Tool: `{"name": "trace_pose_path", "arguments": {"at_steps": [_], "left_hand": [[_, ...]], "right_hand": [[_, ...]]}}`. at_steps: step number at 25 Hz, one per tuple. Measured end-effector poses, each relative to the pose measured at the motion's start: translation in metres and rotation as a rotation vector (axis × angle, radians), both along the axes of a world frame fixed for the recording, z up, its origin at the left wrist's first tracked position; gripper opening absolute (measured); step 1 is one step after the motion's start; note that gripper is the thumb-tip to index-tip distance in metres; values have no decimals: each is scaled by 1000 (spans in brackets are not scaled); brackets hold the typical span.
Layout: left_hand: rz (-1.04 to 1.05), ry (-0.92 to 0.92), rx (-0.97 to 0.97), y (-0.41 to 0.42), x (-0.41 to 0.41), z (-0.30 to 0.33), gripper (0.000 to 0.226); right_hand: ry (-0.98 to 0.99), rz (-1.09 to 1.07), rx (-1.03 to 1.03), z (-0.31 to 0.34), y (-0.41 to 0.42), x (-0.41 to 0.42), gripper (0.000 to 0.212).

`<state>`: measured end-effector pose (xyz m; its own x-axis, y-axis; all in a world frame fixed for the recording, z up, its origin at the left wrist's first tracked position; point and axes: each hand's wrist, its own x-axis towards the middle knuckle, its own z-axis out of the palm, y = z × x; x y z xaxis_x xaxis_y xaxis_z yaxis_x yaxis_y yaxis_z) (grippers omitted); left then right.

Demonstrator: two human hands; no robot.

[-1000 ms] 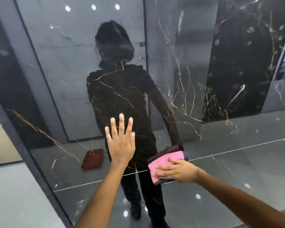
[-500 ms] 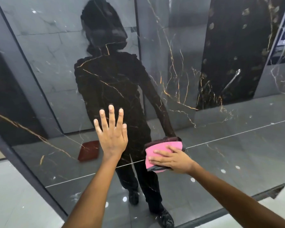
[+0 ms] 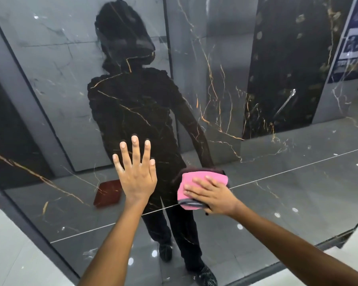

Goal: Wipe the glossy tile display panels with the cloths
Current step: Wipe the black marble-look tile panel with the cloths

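Observation:
A glossy dark marble tile panel (image 3: 225, 104) with gold veins fills the view and mirrors my dark silhouette. My left hand (image 3: 136, 172) lies flat on the panel, fingers spread, holding nothing. To its right, my right hand (image 3: 211, 196) presses a folded pink cloth (image 3: 196, 182) with a grey edge against the panel, fingers laid over the cloth. The lower part of the cloth is hidden under the hand.
The panel's dark frame edge (image 3: 37, 221) runs diagonally at lower left, with pale floor tiles (image 3: 10, 256) beside it. The bottom edge of the panel (image 3: 298, 263) shows at lower right. A reddish square (image 3: 108, 193) appears in the reflection.
The view has tilted down slightly and the panel's bottom edge has come into sight. The pink cloth has shifted a little leftward under my right hand. My left hand stays flat on the panel.

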<state>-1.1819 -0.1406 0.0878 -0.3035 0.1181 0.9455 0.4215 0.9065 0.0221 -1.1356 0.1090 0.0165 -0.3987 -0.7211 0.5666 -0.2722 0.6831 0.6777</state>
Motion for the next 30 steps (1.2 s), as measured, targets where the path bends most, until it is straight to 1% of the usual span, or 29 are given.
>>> {"name": "trace_pose_path", "arguments": {"at_steps": [1,2,4,5,6,7,8,10,11,12,13,14,16,17,18,19,20,22,23,24,25,26,27,28,29,30], "left_hand": [[11,5,-8,0,-1,2,53],[32,-9,-24,-1,-1,5,54],[53,-41,-56,-3,2,12,56],[41,-70,-54,-2,6,12,58],[13,-98,-31,-1,11,15,58],[-32,-110,-1,2,16,22,58],[-91,-99,16,4,21,36,57],[-142,5,-3,4,25,82,55],[-121,62,-5,3,23,116,55],[-86,89,32,2,20,153,55],[-49,93,87,0,16,185,56],[-4,83,129,-2,12,209,58],[106,62,145,-2,1,225,59],[143,59,130,-1,-2,222,59],[162,59,114,-1,-5,218,58],[161,59,103,-2,-6,216,58],[151,64,99,-3,-6,216,58],[143,88,103,-4,-5,219,59],[140,102,104,-4,-5,219,59],[136,112,103,-4,-6,218,60],[138,119,100,-4,-7,215,60],[145,127,96,-4,-9,214,60],[154,130,92,-4,-10,214,59],[163,126,92,-4,-11,215,59],[171,125,90,-4,-11,215,58],[176,127,89,-4,-10,216,58]], "right_hand": [[33,66,-26,29,3,-4,81],[62,128,-138,67,1,-9,72],[152,182,-550,160,-5,-17,65],[161,200,-721,190,-9,-20,64],[178,233,-812,200,-14,-21,64],[186,270,-792,193,-20,-23,66],[153,290,-618,173,-28,-21,66],[21,297,-46,136,-30,-17,67],[-11,280,124,144,-19,-21,65],[26,306,149,171,-8,-27,61],[105,323,27,211,2,-32,60],[190,322,-201,256,12,-36,63],[334,271,-756,344,35,-30,74],[339,248,-950,365,36,-25,75],[330,244,-1015,365,30,-25,75],[289,260,-942,346,21,-27,74],[227,286,-746,311,6,-30,73],[96,317,-162,232,-20,-24,69],[44,281,76,212,-22,-21,66],[29,259,218,216,-15,-22,64],[63,268,233,239,-6,-25,61],[140,282,94,272,2,-29,59],[214,275,-154,312,11,-33,59],[304,260,-466,356,18,-31,62],[337,264,-753,389,20,-25,66],[341,269,-938,401,16,-25,68]]}}
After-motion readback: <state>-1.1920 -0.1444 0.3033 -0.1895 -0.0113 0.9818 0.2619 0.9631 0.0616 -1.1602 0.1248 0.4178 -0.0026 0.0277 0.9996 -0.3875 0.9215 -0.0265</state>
